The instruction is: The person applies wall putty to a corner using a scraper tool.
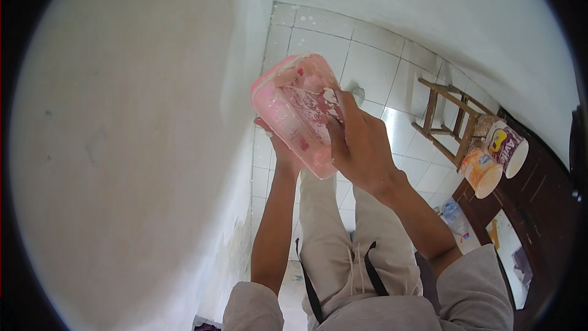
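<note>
A pink plastic tub (274,109), smeared with white paste, is held up tilted in front of me. My left hand (283,146) supports it from beneath, its fingers mostly hidden behind the tub's wall. Over the tub's right side, my right hand (366,147) is closed on a flat dark-red scraper (308,109). The scraper lies across the inside of the tub, and white paste clings in patches to its face and near my fingers.
A plain wall (135,129) rises close on my left. White floor tiles (373,64) stretch ahead. To the right, a wooden stool (446,107) stands beside an orange-and-white bucket (481,171) and a purple-and-white bucket (508,148). A dark wooden panel (539,208) is beyond them.
</note>
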Motion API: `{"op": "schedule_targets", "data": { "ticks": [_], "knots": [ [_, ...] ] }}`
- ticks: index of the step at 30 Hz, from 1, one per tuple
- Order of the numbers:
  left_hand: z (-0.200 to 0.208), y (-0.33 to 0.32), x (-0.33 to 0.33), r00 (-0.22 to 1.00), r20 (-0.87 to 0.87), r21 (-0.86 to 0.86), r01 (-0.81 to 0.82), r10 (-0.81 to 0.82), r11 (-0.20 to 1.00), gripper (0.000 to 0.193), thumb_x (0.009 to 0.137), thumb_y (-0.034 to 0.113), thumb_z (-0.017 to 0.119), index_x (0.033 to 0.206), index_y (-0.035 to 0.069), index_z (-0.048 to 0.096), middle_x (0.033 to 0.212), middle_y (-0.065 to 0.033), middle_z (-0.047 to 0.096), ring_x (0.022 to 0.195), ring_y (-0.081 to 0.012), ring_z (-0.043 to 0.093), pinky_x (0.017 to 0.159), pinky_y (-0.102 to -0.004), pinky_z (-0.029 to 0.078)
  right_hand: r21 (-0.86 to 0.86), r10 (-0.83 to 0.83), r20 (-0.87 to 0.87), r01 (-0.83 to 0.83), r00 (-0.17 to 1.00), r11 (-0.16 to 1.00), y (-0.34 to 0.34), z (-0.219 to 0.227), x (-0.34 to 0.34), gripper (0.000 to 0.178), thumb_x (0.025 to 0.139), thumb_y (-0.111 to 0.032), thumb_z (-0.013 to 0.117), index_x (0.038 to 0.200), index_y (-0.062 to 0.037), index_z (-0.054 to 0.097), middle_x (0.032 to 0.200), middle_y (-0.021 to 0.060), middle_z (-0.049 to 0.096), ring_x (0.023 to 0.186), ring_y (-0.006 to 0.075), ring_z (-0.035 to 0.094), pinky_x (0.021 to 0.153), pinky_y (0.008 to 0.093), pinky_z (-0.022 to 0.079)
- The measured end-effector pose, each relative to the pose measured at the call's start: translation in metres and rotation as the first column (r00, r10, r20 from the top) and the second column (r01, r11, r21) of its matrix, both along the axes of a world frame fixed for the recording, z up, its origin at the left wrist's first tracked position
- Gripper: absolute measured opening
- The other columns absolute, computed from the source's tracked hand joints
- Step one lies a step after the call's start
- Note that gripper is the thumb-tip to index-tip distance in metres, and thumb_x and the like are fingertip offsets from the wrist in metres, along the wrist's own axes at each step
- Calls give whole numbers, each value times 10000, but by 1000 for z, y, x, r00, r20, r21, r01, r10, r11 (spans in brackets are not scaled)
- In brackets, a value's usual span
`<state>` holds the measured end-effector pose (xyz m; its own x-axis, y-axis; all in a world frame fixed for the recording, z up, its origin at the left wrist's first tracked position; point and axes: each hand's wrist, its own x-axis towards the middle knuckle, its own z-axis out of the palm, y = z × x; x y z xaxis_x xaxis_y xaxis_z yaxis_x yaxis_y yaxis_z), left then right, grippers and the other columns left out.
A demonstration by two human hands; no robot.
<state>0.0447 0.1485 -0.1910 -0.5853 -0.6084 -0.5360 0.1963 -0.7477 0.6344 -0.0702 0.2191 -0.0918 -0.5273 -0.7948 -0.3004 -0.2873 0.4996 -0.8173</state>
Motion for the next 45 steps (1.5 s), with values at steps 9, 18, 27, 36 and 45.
{"op": "schedule_targets", "data": {
  "ticks": [9,18,27,36,45],
  "knots": [
    [3,10,7,990,139,115,-38,21,993,994,764,844,259,1463,136,233,1443,-97,352,1299,-266,406,1045,-413,430,-63,-26,4,27,1000,998,9,-13,11,414,815,-18,532,1212,3,420,1064,241,590,753,395,617,623,453,499],
    [13,-4,7,998,63,295,6,-26,955,1017,757,841,300,1480,133,207,1448,-96,360,1310,-288,397,1061,-444,401,-51,-128,178,139,976,989,28,-12,-17,215,853,-82,635,1025,11,544,724,150,612,561,214,587,546,292,454],
    [9,-2,-7,999,-11,174,-43,46,984,968,799,818,292,1484,140,208,1482,-75,302,1349,-270,317,1103,-426,315,-81,-207,-12,205,978,975,23,-12,13,189,868,-97,661,1001,12,581,747,117,645,588,166,620,570,250,475],
    [2,-10,0,997,-74,253,2,18,967,973,812,811,255,1485,111,200,1476,-93,325,1345,-282,339,1098,-428,334,-11,-476,713,688,514,726,30,-23,-3,360,904,-25,607,1236,54,492,1111,121,633,982,149,620,858,271,504],
    [-25,-14,4,989,105,29,-106,102,994,854,857,768,273,1449,152,273,1426,-43,378,1298,-237,391,1064,-397,375,98,-215,975,764,54,638,44,-68,-18,297,891,-59,595,1179,-37,528,1123,47,625,1055,160,601,923,314,479]
  ]
}}
